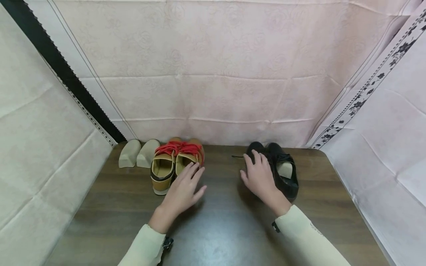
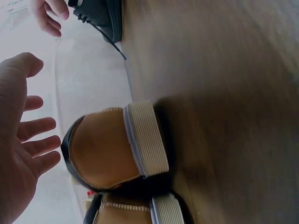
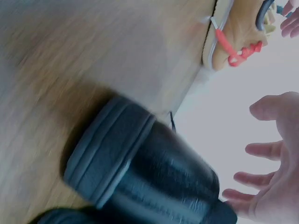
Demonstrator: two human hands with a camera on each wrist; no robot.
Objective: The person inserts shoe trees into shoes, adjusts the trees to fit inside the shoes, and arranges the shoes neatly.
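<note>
A pair of tan shoes (image 1: 163,168) with red laces stands left of the middle, toes to the back wall. Over the heel of the right tan shoe hovers my left hand (image 1: 182,192), fingers spread and holding nothing. My right hand (image 1: 261,177), also spread and bare, hangs above the left shoe of a black pair (image 1: 288,184). In the left wrist view the tan heel (image 2: 105,149) faces my fingers across a small gap. The right wrist view has the black heel (image 3: 163,172) close below my fingers. A pale insert (image 1: 285,170) sits inside the right black shoe.
Two pale shoe inserts (image 1: 129,153) stand side by side left of the tan shoes. A black lace (image 1: 237,156) trails left from the black pair onto the wooden surface (image 1: 213,221). Pale cloth-covered walls (image 1: 213,92) rise at the back and both sides.
</note>
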